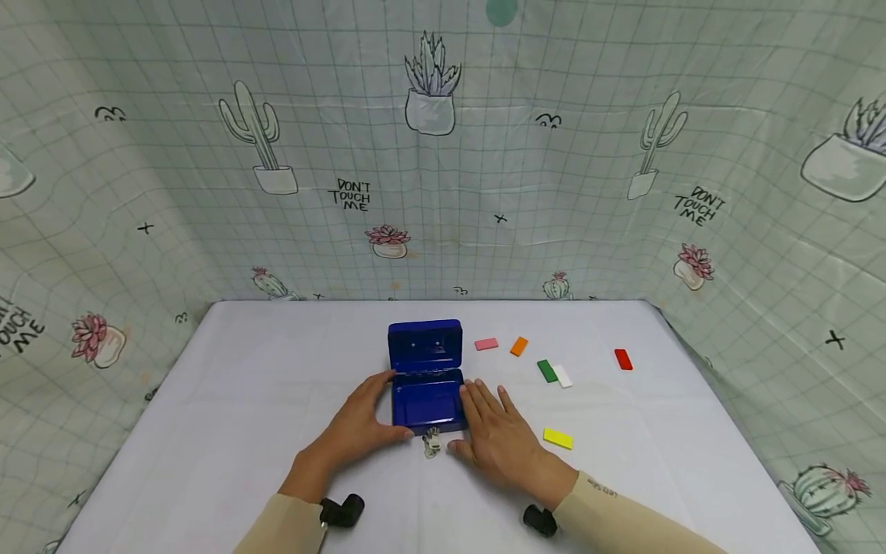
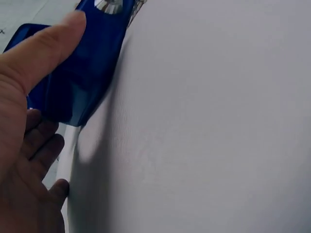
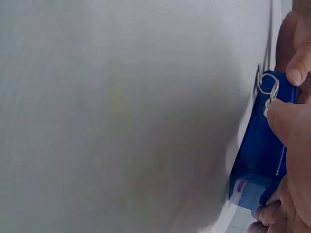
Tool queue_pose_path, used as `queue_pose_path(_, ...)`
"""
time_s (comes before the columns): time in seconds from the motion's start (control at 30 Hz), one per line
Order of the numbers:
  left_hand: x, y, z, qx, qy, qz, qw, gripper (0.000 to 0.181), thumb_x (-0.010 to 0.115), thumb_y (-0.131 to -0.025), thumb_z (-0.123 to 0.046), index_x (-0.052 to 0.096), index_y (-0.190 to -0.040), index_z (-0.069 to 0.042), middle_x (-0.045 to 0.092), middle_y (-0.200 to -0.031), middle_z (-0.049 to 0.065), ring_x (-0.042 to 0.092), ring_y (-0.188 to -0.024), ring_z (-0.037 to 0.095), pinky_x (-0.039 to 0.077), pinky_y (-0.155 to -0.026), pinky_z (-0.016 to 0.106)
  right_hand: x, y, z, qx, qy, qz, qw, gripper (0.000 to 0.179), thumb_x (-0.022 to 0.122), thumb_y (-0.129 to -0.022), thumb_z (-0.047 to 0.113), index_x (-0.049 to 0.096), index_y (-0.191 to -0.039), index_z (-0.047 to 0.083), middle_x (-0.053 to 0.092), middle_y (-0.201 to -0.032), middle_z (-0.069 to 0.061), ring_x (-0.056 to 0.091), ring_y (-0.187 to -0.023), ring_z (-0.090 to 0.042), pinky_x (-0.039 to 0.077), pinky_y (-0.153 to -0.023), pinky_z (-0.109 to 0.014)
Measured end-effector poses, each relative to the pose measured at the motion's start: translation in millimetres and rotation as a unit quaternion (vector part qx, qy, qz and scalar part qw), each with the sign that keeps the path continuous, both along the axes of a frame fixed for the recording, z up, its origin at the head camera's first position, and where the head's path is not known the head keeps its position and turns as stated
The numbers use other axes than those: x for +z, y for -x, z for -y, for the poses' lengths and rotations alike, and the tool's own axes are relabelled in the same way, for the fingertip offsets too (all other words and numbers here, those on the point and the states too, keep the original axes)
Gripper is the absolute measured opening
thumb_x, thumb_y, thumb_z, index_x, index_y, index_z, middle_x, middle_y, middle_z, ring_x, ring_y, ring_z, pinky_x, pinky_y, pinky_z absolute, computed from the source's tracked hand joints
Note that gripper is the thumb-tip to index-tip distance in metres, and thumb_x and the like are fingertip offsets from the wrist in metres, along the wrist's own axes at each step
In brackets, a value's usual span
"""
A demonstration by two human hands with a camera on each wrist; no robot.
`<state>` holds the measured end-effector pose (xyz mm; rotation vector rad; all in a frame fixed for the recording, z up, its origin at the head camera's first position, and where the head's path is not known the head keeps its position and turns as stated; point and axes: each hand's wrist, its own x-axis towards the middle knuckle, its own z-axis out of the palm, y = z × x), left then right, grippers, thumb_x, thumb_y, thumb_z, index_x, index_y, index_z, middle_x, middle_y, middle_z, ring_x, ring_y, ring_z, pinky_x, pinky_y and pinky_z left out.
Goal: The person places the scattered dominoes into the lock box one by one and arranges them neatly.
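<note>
A blue metal cash box (image 1: 431,404) stands on the table with its lid (image 1: 425,346) raised at the back; its visible inside is bare. My left hand (image 1: 360,419) holds the box's left side, thumb at the front corner and forefinger near the hinge. In the left wrist view the thumb (image 2: 53,46) lies across the blue front. Along the right side rests my right hand (image 1: 501,438), its fingers straight, with the thumb near the front. Keys on a ring (image 1: 431,442) hang at the front lock, close to the right thumb (image 3: 284,119) in the right wrist view.
Right of the box lie small flat blocks: pink (image 1: 486,344), orange (image 1: 518,346), green (image 1: 547,371), white (image 1: 562,376), yellow (image 1: 557,438) and red (image 1: 624,359). A white cloth covers the table (image 1: 277,354). Behind it hangs a cactus-print curtain (image 1: 484,154).
</note>
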<state>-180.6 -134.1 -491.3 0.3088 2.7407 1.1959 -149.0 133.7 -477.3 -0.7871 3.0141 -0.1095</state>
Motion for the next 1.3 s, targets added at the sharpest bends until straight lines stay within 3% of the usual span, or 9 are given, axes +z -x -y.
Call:
queue_pose_path(0.13,0.3,4.7,2.0,-0.002,-0.011,0.04,0.9991,0.116,0.096,-0.071,-0.048,0.034,-0.165,-0.019,0.033,-0.17,0.022,0.03,-0.156,0.049,0.03,-0.12,0.074,-0.8,0.6,1,0.003,0.006,0.003,1.0,0.086,0.052,-0.106,0.057,0.029,-0.163,-0.003,0.03,-0.171,-0.02,0.027,-0.16,-0.037,0.021,-0.13,-0.061)
queue_pose_path(0.27,1.0,8.2,4.1,-0.01,-0.025,0.059,0.9979,0.118,0.097,-0.069,-0.048,0.033,-0.165,-0.022,0.029,-0.171,0.022,0.029,-0.156,0.05,0.029,-0.12,0.075,-1.3,0.4,2,0.004,0.013,0.004,0.9999,0.085,0.052,-0.107,0.056,0.029,-0.163,-0.004,0.03,-0.171,-0.02,0.026,-0.16,-0.037,0.02,-0.13,-0.061)
queue_pose_path(0.63,3.1,11.8,5.6,-0.017,-0.057,0.074,0.9955,0.115,0.099,-0.069,-0.041,0.035,-0.163,-0.024,0.028,-0.172,0.017,0.03,-0.157,0.045,0.026,-0.123,0.072,-1.3,-4.7,-6,0.011,0.028,0.005,0.9995,0.084,0.056,-0.106,0.054,0.031,-0.163,-0.002,0.033,-0.171,-0.02,0.029,-0.16,-0.036,0.022,-0.13,-0.06)
queue_pose_path(0.83,0.4,9.4,3.0,-0.009,-0.065,0.075,0.995,0.114,0.099,-0.069,-0.041,0.036,-0.163,-0.025,0.027,-0.174,0.015,0.026,-0.159,0.045,0.024,-0.123,0.072,-1.6,-6.3,-32,-0.016,0.028,-0.016,0.9993,0.082,0.067,-0.101,0.051,0.041,-0.159,-0.001,0.044,-0.164,-0.019,0.042,-0.151,-0.038,0.031,-0.125,-0.062)
queue_pose_path(1.0,-0.7,7.9,1.7,-0.013,-0.069,0.072,0.9949,0.112,0.098,-0.07,-0.041,0.037,-0.162,-0.024,0.03,-0.172,0.014,0.029,-0.158,0.045,0.024,-0.123,0.073,-2.0,-8.7,-69,-0.057,0.022,-0.058,0.9964,0.068,0.079,-0.093,0.043,0.057,-0.14,-0.001,0.062,-0.138,-0.017,0.058,-0.125,-0.035,0.051,-0.103,-0.055)
queue_pose_path(1.1,-1.2,7.4,1.5,-0.013,-0.065,0.07,0.9953,0.112,0.098,-0.071,-0.041,0.037,-0.162,-0.023,0.032,-0.171,0.014,0.03,-0.157,0.045,0.025,-0.122,0.073,-1.3,-11.6,-91,-0.081,0.022,-0.07,0.994,0.05,0.079,-0.09,0.035,0.062,-0.123,0.001,0.065,-0.11,-0.011,0.059,-0.099,-0.028,0.051,-0.081,-0.045)
queue_pose_path(1.2,-1.1,7.4,1.4,-0.013,-0.062,0.068,0.9957,0.111,0.098,-0.071,-0.041,0.037,-0.162,-0.023,0.032,-0.171,0.014,0.03,-0.157,0.045,0.025,-0.122,0.073,-0.6,-14.5,-107,-0.109,0.024,-0.058,0.9921,0.041,0.077,-0.088,0.028,0.061,-0.115,0.001,0.058,-0.091,-0.005,0.052,-0.082,-0.022,0.047,-0.07,-0.039)
queue_pose_path(1.3,-1.3,7.8,1.4,-0.013,-0.059,0.066,0.996,0.111,0.098,-0.071,-0.041,0.037,-0.162,-0.024,0.032,-0.171,0.014,0.031,-0.157,0.045,0.026,-0.122,0.073,1.4,-18.1,-116,-0.132,0.03,-0.028,0.9904,0.042,0.075,-0.09,0.025,0.058,-0.118,-0.002,0.058,-0.087,-0.006,0.054,-0.077,-0.02,0.052,-0.069,-0.041)
